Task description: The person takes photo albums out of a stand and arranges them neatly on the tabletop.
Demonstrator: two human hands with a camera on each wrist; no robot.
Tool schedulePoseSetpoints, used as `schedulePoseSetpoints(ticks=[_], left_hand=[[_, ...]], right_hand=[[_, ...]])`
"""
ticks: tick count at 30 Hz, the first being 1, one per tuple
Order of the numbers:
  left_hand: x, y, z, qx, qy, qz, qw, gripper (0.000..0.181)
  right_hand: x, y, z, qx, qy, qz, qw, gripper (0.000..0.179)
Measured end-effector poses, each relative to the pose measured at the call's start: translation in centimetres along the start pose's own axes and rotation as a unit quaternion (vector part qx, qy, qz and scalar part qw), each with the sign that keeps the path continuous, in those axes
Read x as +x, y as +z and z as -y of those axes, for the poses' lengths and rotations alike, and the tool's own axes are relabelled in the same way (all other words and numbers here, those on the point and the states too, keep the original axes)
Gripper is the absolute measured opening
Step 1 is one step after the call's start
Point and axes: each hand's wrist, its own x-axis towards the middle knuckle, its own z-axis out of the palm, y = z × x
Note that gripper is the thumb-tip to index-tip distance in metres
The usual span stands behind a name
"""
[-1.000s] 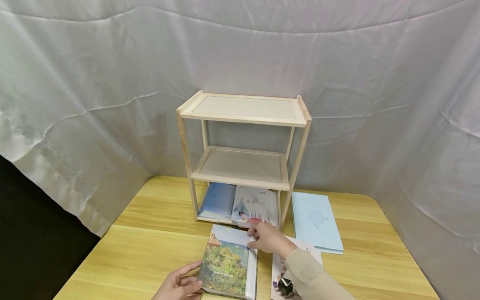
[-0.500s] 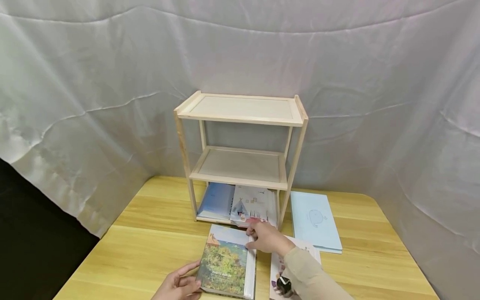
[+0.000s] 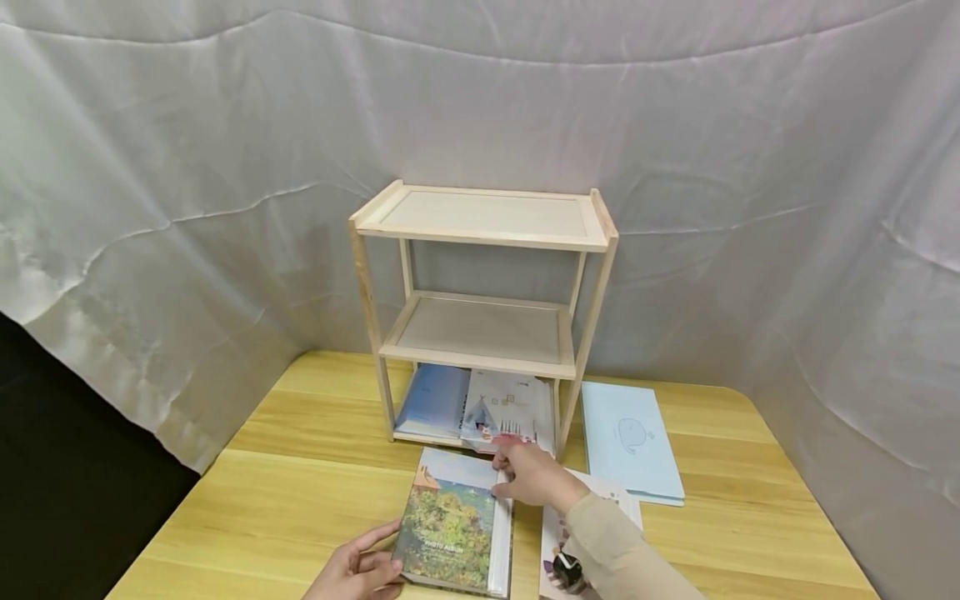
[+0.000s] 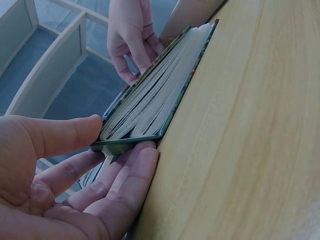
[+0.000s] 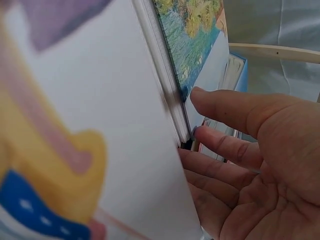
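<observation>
A thick photo album [image 3: 448, 521] with a painted landscape cover lies in front of the shelf, its page edges facing me in the left wrist view. My left hand [image 3: 358, 562] holds its left side near the lower corner; the thumb is at the top cover edge and the fingers are against the spine [image 4: 117, 146]. My right hand [image 3: 534, 477] grips the upper right corner, with the thumb on the cover [image 5: 197, 55] and the index finger at the edge. Whether the album is slightly raised off the table cannot be told.
Behind the album stands a wooden three-tier shelf [image 3: 480, 367]. Its bottom tier holds a blue book [image 3: 435, 402] and a white illustrated book [image 3: 510, 400]. A pale blue whale-drawing book [image 3: 633, 442] lies right of it. Under my right forearm is another white illustrated book [image 3: 551, 533].
Both hands keep their places on the album. The view has shifted very slightly; nothing else has visibly moved.
</observation>
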Motion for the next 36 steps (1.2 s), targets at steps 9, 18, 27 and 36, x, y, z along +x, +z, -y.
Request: schedulePoseSetpoints(ticks=[9,18,27,36], left_hand=[[0.0,0.1,0.2,-0.005,0.0,-0.001,1.0,0.075],[0.1,-0.1,0.0,0.007,-0.005,0.001,1.0,0.071],[-0.1,-0.6,-0.7,0.022,-0.002,-0.014,0.9997,0.061],[0.0,-0.6,-2.2,0.087,0.014,-0.045,0.9951,0.057]], right_hand=[[-0.1,0.2,0.0,-0.008,-0.007,-0.004,0.9999,0.038],[0.0,0.4,-0.8,-0.008,-0.005,-0.024,0.9997,0.031],[0.0,-0.2,-0.4,-0.004,-0.016,0.005,0.9998,0.019],[0.4,-1.0,0.0,0.022,-0.026,0.014,0.9993,0.007]])
